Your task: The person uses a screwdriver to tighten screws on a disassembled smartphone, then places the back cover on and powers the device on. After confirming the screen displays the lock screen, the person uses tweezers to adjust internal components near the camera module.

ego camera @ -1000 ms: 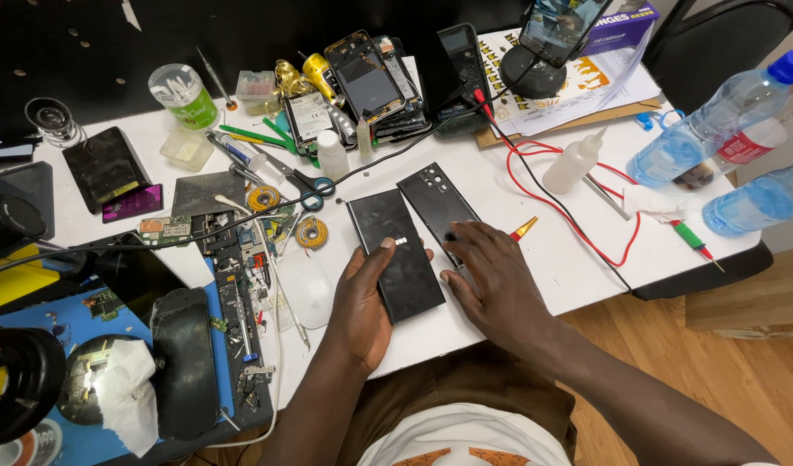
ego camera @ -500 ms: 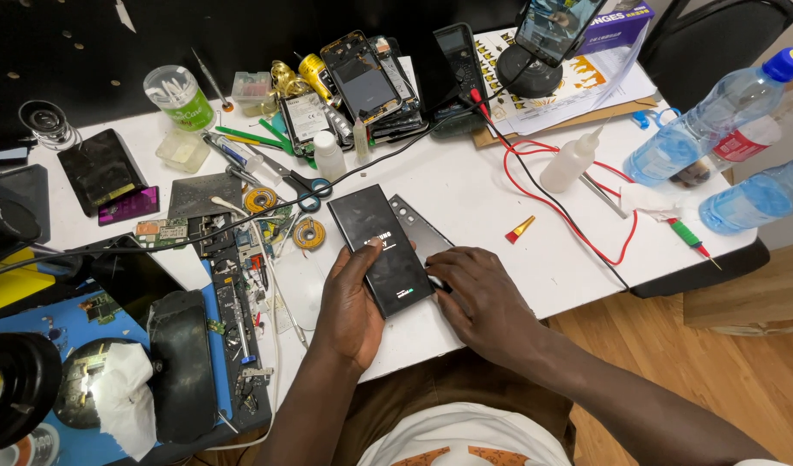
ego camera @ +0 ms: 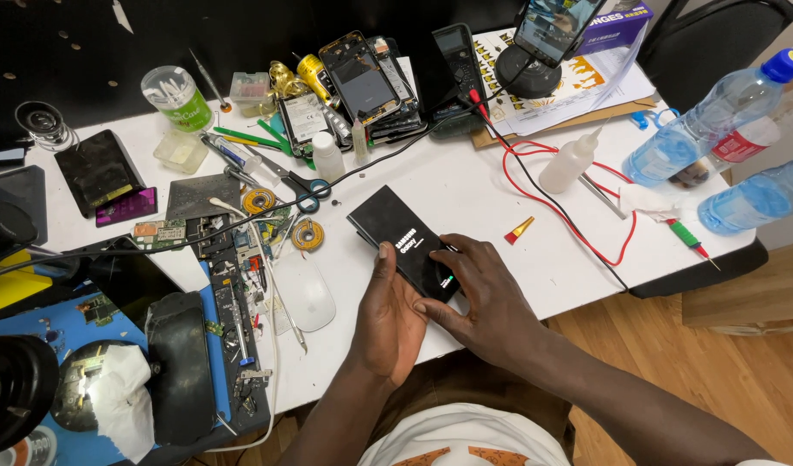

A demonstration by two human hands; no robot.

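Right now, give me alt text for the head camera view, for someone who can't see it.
Both hands press on a black phone lying on a cluttered white workbench: the left hand grips its near edge, the right hand covers its lower end. A white mouse, solder reels, scissors, opened phones, red and black leads and water bottles surround it.

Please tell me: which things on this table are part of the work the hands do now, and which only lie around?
In use:
- black phone, flat on the white table
- left hand at its near left edge
- right hand over its near end

Lying about:
- white mouse
- scissors
- squeeze bottle
- water bottles
- multimeter
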